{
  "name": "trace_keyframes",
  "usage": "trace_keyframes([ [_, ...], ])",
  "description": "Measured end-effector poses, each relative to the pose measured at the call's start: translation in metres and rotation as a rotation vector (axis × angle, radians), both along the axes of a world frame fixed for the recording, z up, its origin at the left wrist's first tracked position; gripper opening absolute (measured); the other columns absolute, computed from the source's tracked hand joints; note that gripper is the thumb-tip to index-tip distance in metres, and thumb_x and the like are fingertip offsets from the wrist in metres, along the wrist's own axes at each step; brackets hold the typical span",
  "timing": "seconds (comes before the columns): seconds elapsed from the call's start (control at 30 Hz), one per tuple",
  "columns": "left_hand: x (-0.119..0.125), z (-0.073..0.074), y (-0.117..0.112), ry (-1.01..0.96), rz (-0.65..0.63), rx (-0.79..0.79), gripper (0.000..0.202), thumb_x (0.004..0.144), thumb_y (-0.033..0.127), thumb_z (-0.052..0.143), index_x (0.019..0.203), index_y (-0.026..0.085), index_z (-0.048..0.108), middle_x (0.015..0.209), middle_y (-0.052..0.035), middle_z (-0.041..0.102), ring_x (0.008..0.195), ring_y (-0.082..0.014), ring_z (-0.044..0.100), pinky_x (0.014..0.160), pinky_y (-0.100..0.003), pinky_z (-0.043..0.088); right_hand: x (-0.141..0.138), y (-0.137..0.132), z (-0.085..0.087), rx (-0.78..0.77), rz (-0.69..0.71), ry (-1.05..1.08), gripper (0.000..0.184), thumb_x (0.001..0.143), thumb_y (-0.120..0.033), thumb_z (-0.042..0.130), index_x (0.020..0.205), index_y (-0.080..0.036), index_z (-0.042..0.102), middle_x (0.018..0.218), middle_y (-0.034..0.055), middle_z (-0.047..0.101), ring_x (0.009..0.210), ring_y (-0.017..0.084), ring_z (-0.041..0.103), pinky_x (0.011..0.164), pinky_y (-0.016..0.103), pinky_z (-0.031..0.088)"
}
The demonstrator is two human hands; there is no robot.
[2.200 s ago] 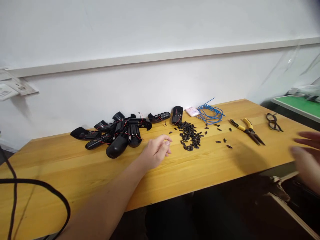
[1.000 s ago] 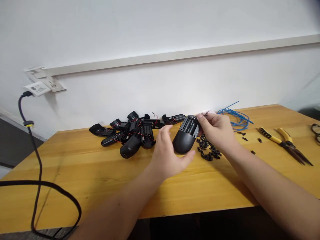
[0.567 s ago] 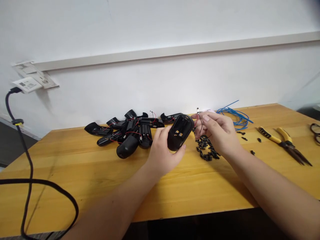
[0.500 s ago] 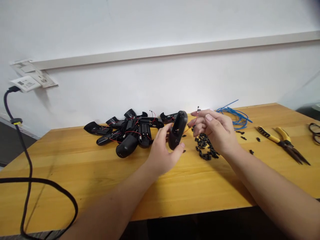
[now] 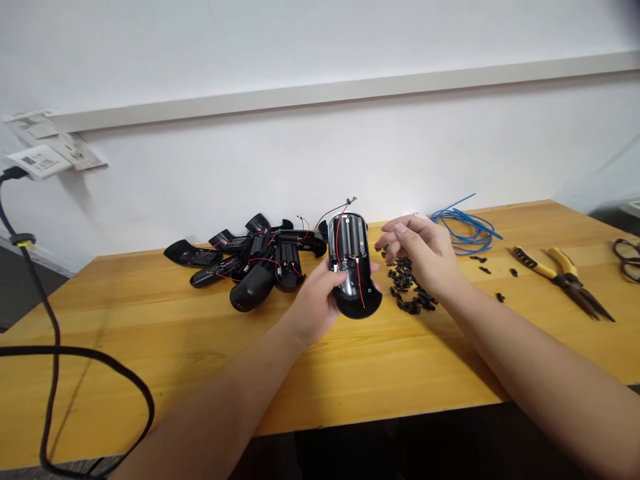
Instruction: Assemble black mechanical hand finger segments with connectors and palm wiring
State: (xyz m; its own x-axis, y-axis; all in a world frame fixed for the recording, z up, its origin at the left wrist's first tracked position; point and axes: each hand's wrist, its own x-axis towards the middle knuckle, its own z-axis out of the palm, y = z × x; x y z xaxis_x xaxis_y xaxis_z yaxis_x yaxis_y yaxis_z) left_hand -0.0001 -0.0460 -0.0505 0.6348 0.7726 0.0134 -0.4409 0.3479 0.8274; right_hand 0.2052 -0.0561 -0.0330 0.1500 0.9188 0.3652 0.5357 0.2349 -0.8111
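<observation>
My left hand (image 5: 320,297) is closed around a black plastic battery housing (image 5: 369,280), its inside with the battery slots turned up at me. A thin red wire and a dark wire rise from it to a small part (image 5: 351,201) that juts past its top edge. Another short red wire lies across its lower half. To the right, my right hand (image 5: 423,250) is raised with half-bent fingers apart and nothing seen in them. Below its fingertips lies a pile of small black parts (image 5: 413,303) on the wooden table (image 5: 400,373).
At left lies a heap of similar black housings (image 5: 255,288) with red wires. A blue wire coil (image 5: 467,230), yellow-handled pliers (image 5: 567,283) and scissors (image 5: 627,260) lie to the right. A black cable (image 5: 55,333) loops along the left side from a white plug (image 5: 40,162).
My left hand has turned the housing from edge-on to show its inside. My right hand has let go of the wired part and stays close by.
</observation>
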Motion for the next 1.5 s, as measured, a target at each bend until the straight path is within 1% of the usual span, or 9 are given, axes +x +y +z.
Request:
trace_keyframes([
  [0.07, 0.001, 0.000, 0.001, 0.006, 0.033, 0.005, 0.030, 0.087, 0.025, 0.065, 0.115, 0.016, 0.066, 0.117, -0.0107, 0.075, 0.091, -0.0226, 0.073, 0.085, -0.037, 0.055, 0.009, 0.004, 0.000, -0.136, -0.010, -0.215, 0.039, 0.101, -0.045, 0.037, 0.094, -0.016, 0.063, 0.089, 0.0106, 0.073, 0.066, 0.015, 0.061, 0.064, 0.029, 0.048],
  [0.13, 0.002, 0.001, 0.002, -0.008, 0.078, -0.020, 0.030, 0.087, 0.023, 0.063, 0.117, 0.017, 0.065, 0.116, -0.0091, 0.075, 0.098, -0.0220, 0.071, 0.090, -0.037, 0.055, 0.021, 0.009, -0.003, -0.263, 0.043, -0.345, 0.024, 0.090, -0.035, 0.057, 0.079, -0.016, 0.066, 0.075, 0.0084, 0.071, 0.062, 0.017, 0.059, 0.059, 0.030, 0.042],
  [0.23, 0.003, 0.001, 0.006, -0.051, 0.125, -0.070, 0.029, 0.091, 0.026, 0.056, 0.116, 0.017, 0.066, 0.118, -0.0099, 0.074, 0.111, -0.0238, 0.068, 0.097, -0.039, 0.054, 0.034, 0.015, -0.010, -0.406, 0.141, -0.512, 0.007, 0.076, -0.024, 0.069, 0.075, -0.017, 0.072, 0.071, 0.0062, 0.071, 0.059, 0.017, 0.059, 0.058, 0.030, 0.039],
  [0.5, 0.006, 0.001, 0.006, -0.045, 0.173, -0.100, 0.024, 0.100, 0.035, 0.057, 0.113, 0.017, 0.068, 0.121, -0.0106, 0.070, 0.116, -0.0224, 0.064, 0.106, -0.041, 0.051, 0.040, 0.020, -0.015, -0.532, 0.148, -0.702, 0.011, 0.080, -0.029, 0.072, 0.075, -0.019, 0.073, 0.068, 0.0068, 0.071, 0.058, 0.018, 0.059, 0.056, 0.030, 0.037],
  [0.6, 0.006, 0.000, 0.008, -0.060, 0.195, -0.055, 0.022, 0.097, 0.038, 0.064, 0.107, 0.018, 0.067, 0.114, -0.0078, 0.068, 0.110, -0.0214, 0.062, 0.104, -0.043, 0.052, 0.042, 0.021, -0.014, -0.551, 0.147, -0.699, 0.008, 0.080, -0.026, 0.074, 0.076, -0.018, 0.074, 0.074, 0.0074, 0.073, 0.061, 0.018, 0.060, 0.058, 0.031, 0.039],
  [0.77, 0.003, -0.002, 0.008, 0.006, 0.227, -0.048, 0.032, 0.085, 0.040, 0.080, 0.106, 0.017, 0.073, 0.097, -0.0028, 0.061, 0.095, -0.0147, 0.056, 0.093, -0.029, 0.049, 0.045, 0.021, -0.011, -0.561, 0.171, -0.636, 0.011, 0.082, -0.025, 0.074, 0.074, -0.017, 0.075, 0.072, 0.0064, 0.073, 0.060, 0.018, 0.059, 0.057, 0.030, 0.039],
  [1.03, 0.001, 0.002, 0.004, 0.042, 0.164, -0.002, 0.046, 0.067, 0.038, 0.096, 0.099, 0.018, 0.069, 0.092, 0.0005, 0.060, 0.082, -0.0116, 0.053, 0.080, -0.027, 0.048, 0.035, 0.018, -0.010, -0.363, 0.208, -0.382, 0.027, 0.086, -0.043, 0.073, 0.076, -0.017, 0.070, 0.071, 0.0050, 0.070, 0.061, 0.015, 0.055, 0.056, 0.028, 0.038],
  [1.27, 0.002, 0.002, 0.006, 0.000, 0.220, 0.015, 0.038, 0.079, 0.048, 0.088, 0.098, 0.020, 0.071, 0.105, -0.0021, 0.065, 0.100, -0.0153, 0.058, 0.093, -0.029, 0.046, 0.022, 0.016, -0.018, -0.260, 0.234, -0.146, 0.030, 0.087, -0.046, 0.072, 0.081, -0.017, 0.069, 0.081, 0.0064, 0.074, 0.069, 0.015, 0.064, 0.061, 0.028, 0.047],
  [1.5, -0.001, 0.007, 0.006, -0.068, 0.180, -0.080, 0.025, 0.079, 0.031, 0.088, 0.091, 0.017, 0.071, 0.095, 0.0000, 0.064, 0.089, -0.0115, 0.056, 0.086, -0.024, 0.046, 0.018, 0.014, -0.017, -0.273, 0.218, -0.177, 0.018, 0.085, -0.033, 0.073, 0.079, -0.017, 0.066, 0.076, 0.0045, 0.070, 0.065, 0.015, 0.059, 0.059, 0.028, 0.044],
])
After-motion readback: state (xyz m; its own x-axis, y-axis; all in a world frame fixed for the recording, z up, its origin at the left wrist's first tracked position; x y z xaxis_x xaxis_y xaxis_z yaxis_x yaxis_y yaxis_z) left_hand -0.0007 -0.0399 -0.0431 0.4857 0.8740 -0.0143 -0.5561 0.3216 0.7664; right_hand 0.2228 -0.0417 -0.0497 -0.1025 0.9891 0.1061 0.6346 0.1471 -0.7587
